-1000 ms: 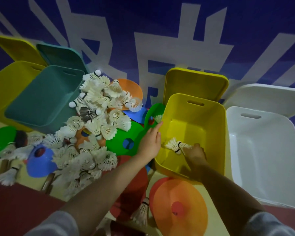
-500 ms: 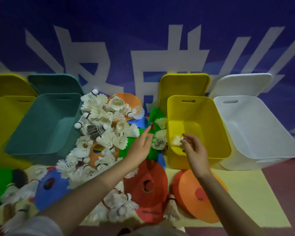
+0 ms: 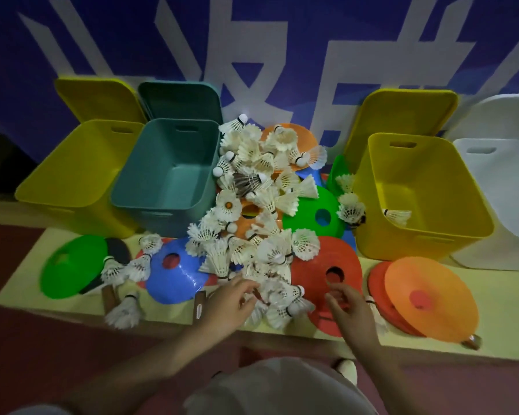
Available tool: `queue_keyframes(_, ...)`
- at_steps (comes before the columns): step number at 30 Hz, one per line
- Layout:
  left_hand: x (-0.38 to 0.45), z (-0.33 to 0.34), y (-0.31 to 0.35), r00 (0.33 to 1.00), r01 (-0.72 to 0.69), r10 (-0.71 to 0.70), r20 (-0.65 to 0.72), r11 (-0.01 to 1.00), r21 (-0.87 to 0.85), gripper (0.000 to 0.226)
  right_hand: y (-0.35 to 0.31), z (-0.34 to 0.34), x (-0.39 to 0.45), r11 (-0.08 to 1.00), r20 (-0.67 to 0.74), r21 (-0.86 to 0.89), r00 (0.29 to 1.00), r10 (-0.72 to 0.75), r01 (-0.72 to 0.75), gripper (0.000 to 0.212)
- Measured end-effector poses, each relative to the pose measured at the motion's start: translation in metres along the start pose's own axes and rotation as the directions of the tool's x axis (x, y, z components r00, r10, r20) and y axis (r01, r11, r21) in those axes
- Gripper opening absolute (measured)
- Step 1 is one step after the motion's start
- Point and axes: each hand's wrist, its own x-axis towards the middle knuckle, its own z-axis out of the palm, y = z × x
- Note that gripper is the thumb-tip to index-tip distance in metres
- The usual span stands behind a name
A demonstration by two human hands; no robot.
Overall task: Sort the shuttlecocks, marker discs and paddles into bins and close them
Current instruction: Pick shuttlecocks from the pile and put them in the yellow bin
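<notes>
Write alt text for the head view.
Both hands, left and right, reach into a shuttlecock pile strewn over coloured marker discs. Four open bins stand behind; the right yellow bin holds one shuttlecock.

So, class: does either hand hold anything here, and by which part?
Nothing is visibly held: the left hand reaches into the shuttlecock pile, the right hand hovers empty.

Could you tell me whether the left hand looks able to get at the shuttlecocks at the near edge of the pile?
Probably yes: the left hand is already beside those shuttlecocks, fingers reaching toward them with nothing between.
</notes>
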Motion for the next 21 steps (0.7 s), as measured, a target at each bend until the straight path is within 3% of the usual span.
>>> queue_keyframes(5,-0.020,0.013,-0.022,0.999,0.028,-0.032,0.043,0.997,0.075,0.038,-0.010,0.043,-0.014,0.923,0.131,-0.276,0.962,-0.239,0.267,0.047)
queue_keyframes(10,-0.023,0.018,-0.031,0.987,0.109,-0.123,0.102,0.985,0.134,0.054,-0.016,0.068,-0.015,0.819,0.210,-0.415,0.918,-0.338,0.396,0.073)
queue_keyframes(15,-0.016,0.032,-0.026,0.972,0.203,-0.205,0.112,0.979,0.027,0.052,-0.008,0.074,-0.006,0.703,0.321,-0.552,0.892,-0.318,0.449,0.084)
queue_keyframes(21,-0.010,0.054,-0.016,0.945,0.323,-0.316,0.080,0.941,-0.098,0.055,0.000,0.075,0.003,0.691,0.347,-0.569,0.892,-0.289,0.445,0.080)
